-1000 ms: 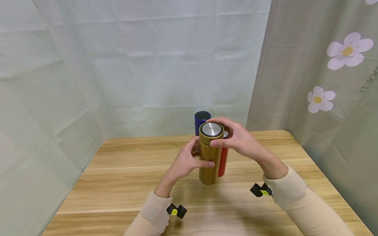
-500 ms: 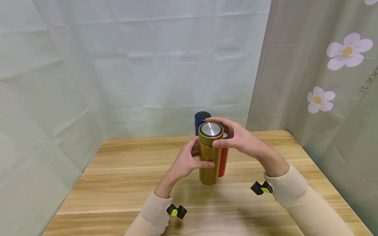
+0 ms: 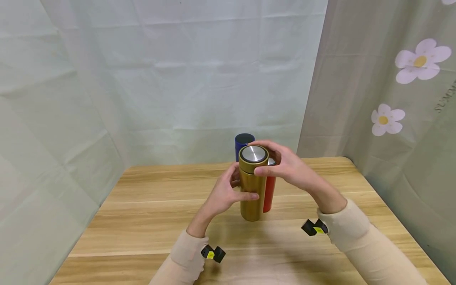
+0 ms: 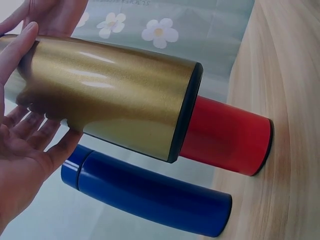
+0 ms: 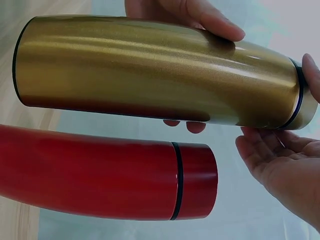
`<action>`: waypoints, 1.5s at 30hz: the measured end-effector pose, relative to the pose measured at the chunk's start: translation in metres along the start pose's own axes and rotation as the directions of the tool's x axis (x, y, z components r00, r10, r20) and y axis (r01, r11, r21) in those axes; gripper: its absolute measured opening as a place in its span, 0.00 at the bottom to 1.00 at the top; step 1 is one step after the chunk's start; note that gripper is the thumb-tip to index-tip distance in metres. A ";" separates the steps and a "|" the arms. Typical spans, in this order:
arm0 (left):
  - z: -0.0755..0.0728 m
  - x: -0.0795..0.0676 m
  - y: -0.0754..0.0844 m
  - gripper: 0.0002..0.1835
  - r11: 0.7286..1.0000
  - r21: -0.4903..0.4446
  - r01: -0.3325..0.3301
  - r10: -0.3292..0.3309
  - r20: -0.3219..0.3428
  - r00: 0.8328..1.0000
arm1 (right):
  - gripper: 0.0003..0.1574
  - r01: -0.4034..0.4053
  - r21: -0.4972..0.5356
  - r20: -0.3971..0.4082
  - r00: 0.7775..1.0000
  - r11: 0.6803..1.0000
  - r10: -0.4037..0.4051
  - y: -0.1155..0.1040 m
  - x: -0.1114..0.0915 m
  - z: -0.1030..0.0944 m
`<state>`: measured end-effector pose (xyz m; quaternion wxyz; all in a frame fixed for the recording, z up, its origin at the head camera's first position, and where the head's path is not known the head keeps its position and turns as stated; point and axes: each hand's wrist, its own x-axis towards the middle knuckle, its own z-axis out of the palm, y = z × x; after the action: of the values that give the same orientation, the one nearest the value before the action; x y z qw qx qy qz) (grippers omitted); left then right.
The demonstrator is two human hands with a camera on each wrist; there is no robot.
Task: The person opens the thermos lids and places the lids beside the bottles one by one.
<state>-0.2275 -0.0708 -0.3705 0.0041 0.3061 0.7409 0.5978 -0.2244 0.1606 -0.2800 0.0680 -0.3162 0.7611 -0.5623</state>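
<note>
A gold thermos bottle [image 3: 252, 198] stands upright between my two hands, its base clear of the wooden table in the left wrist view. My left hand [image 3: 221, 194] grips its body from the left, thumb across the front and fingers behind. From the right, my right hand [image 3: 290, 168] holds the gold lid [image 3: 253, 154], which has a silver disc on top, with thumb in front and fingers round the back. The lid sits on the bottle, a dark ring at its seam in the right wrist view. A red thermos bottle [image 5: 95, 175] stands just behind, partly hidden.
A blue thermos bottle [image 4: 150, 192] stands behind the gold one at the back of the wooden table [image 3: 149, 225]. Pale curtains [image 3: 213, 79] hang past the table's far edge, with flowers printed on the right one.
The gold thermos bottle has risen very slightly and its top has shifted a little left. My right thumb has slid right and then back along the lid. My left hand keeps its grip.
</note>
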 end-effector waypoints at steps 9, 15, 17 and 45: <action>0.001 0.001 0.002 0.42 1.000 -0.013 0.013 -0.013 0.013 1.000 | 0.41 0.016 0.055 0.115 0.993 0.998 -0.022 0.002 0.003 -0.011; 0.002 0.002 0.002 0.42 1.000 -0.013 0.017 -0.017 0.023 1.000 | 0.42 0.018 0.083 0.162 0.986 0.996 -0.031 0.004 0.004 -0.013; 0.002 0.001 0.001 0.42 1.000 -0.018 0.015 -0.015 0.020 1.000 | 0.44 0.010 0.073 0.148 0.989 0.997 -0.021 0.004 0.003 -0.012; 0.005 0.003 -0.001 0.43 1.000 -0.011 -0.001 0.002 0.014 1.000 | 0.41 0.030 0.083 0.152 0.987 0.996 -0.043 0.009 -0.001 -0.015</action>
<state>-0.2290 -0.0655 -0.3718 0.0104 0.3107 0.7373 0.5998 -0.2345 0.1751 -0.2833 0.1290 -0.3695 0.7243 -0.5676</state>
